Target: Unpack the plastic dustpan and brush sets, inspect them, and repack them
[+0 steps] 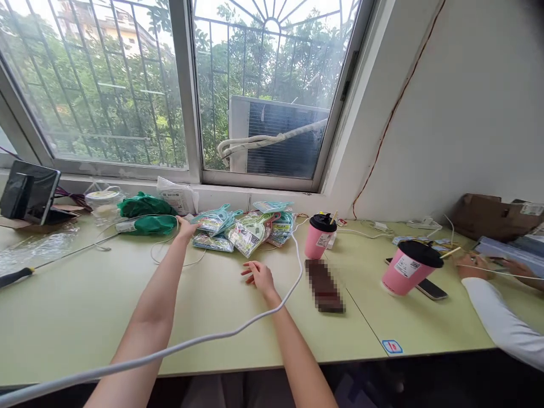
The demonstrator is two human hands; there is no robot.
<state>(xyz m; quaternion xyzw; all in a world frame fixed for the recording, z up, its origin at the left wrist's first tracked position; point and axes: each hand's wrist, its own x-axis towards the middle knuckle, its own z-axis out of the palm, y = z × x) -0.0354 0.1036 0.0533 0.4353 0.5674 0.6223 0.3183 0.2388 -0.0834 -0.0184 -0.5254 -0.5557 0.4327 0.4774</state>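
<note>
My left hand (186, 228) reaches far across the pale green desk (106, 306) and touches the left end of a pile of several packaged items in teal and clear wrappers (242, 229); its fingers are hidden from me. My right hand (258, 276) rests nearer to me on the desk with fingers spread, holding nothing, just in front of the pile. A thick white cable (238, 328) crosses over my right forearm.
Green bags (147, 214) and a plastic container (102, 202) lie left of the pile; a tablet (29, 191) stands far left. Two pink cups (319, 235) (410, 267), a phone (431, 289) and a blurred dark object (325, 286) lie right. Another person's hands (471, 266) work at the far right.
</note>
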